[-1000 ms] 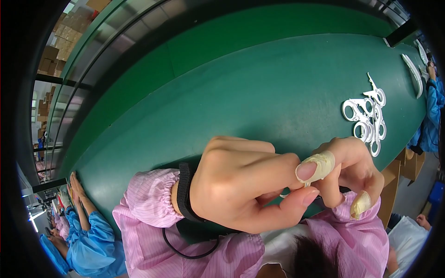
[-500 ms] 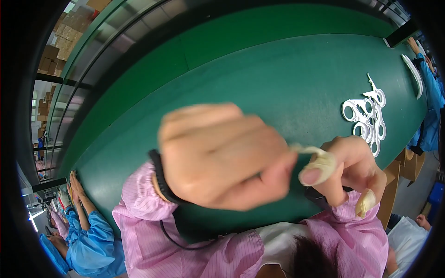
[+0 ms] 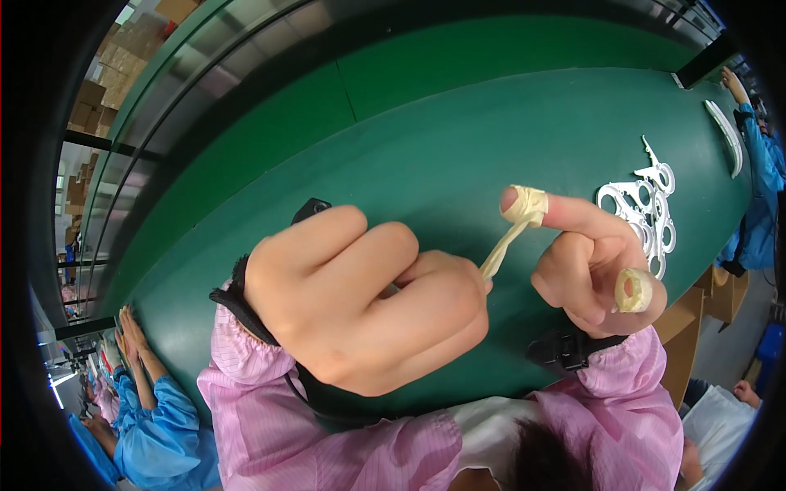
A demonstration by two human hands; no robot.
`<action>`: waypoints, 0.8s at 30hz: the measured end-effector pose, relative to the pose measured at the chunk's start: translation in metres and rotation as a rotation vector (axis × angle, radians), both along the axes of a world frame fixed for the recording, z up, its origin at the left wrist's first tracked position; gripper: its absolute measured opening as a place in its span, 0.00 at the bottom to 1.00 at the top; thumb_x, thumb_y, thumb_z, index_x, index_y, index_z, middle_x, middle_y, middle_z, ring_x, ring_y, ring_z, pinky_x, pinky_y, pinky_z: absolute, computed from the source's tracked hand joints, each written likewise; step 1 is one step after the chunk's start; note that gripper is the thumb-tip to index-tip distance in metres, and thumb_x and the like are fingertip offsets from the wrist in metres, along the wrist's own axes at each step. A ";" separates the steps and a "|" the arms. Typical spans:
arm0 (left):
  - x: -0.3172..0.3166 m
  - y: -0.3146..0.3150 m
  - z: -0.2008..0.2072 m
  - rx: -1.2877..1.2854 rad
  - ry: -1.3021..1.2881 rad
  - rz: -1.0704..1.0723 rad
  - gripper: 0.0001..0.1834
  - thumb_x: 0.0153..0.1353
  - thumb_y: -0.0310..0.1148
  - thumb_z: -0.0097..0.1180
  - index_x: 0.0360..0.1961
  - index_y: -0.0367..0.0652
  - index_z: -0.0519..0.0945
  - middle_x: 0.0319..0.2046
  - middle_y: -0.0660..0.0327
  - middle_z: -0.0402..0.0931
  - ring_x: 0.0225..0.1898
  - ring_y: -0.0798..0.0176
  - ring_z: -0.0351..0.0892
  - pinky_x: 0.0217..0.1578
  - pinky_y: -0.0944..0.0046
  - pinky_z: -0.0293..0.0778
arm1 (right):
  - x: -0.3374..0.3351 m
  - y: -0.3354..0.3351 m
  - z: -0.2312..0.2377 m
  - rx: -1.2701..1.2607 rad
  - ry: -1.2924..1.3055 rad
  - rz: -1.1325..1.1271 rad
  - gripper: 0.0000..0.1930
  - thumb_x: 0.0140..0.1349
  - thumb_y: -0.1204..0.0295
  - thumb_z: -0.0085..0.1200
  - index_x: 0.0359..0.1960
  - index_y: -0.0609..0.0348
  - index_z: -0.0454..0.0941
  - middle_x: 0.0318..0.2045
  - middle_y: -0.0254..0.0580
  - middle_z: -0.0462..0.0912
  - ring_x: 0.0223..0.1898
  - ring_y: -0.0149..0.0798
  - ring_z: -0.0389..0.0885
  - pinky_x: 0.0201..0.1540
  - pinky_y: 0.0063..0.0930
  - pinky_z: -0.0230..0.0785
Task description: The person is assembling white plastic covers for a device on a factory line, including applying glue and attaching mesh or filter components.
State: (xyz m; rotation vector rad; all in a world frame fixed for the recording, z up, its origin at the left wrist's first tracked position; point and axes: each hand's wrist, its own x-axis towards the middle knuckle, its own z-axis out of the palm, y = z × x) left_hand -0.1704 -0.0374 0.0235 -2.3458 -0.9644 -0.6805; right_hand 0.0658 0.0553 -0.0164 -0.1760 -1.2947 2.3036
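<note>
My left hand [image 3: 368, 303] is closed in a fist over the table, its thumb side toward my right hand. It grips the end of a twisted strip of cream tape [image 3: 500, 250]. The strip runs taut from the fist to the index fingertip of my right hand [image 3: 594, 262], where a band of the same tape is wrapped. That index finger is stretched out toward the left, and the other fingers are curled with nothing seen in them. Another cream wrap [image 3: 633, 290] covers a second digit of my right hand. The inside of the left fist is hidden.
White plastic parts with ring shapes [image 3: 660, 214] lie on the green table [image 3: 458, 139] beyond my right hand. A curved white strip [image 3: 725, 137] lies at the far right edge. People in blue sleeves [image 3: 168, 409] are at both sides. Cardboard boxes [image 3: 686, 331] stand at the right.
My left hand has shifted slightly left and down and turned. My right index finger has risen and straightened, and the tape strip now slants down to the left fist.
</note>
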 end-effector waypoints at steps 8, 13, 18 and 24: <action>-0.006 0.000 0.011 -0.065 0.044 -0.055 0.09 0.43 0.29 0.66 0.26 0.43 0.79 0.21 0.67 0.67 0.15 0.69 0.57 0.16 0.68 0.48 | 0.005 0.000 0.002 0.109 -0.086 -0.086 0.40 0.71 0.50 0.48 0.60 0.90 0.64 0.12 0.27 0.74 0.10 0.19 0.58 0.17 0.18 0.53; -0.018 0.012 0.023 0.074 -0.027 -0.084 0.09 0.44 0.29 0.66 0.21 0.37 0.77 0.16 0.64 0.63 0.13 0.67 0.56 0.14 0.67 0.46 | 0.007 0.003 0.009 0.162 -0.009 -0.038 0.26 0.69 0.64 0.52 0.54 0.82 0.77 0.13 0.34 0.77 0.12 0.21 0.69 0.19 0.17 0.61; -0.027 0.015 0.029 0.030 0.016 -0.169 0.07 0.43 0.27 0.64 0.20 0.36 0.77 0.15 0.65 0.63 0.12 0.67 0.56 0.14 0.66 0.45 | 0.006 0.005 0.010 0.155 0.027 0.001 0.25 0.68 0.65 0.53 0.54 0.82 0.77 0.11 0.32 0.76 0.12 0.21 0.72 0.21 0.16 0.65; -0.066 0.008 0.029 0.141 -0.421 -0.136 0.14 0.50 0.29 0.64 0.16 0.40 0.71 0.17 0.64 0.63 0.16 0.68 0.56 0.17 0.66 0.47 | 0.014 0.010 0.011 0.253 0.039 0.046 0.38 0.76 0.51 0.34 0.58 0.89 0.68 0.11 0.29 0.78 0.09 0.22 0.65 0.15 0.20 0.54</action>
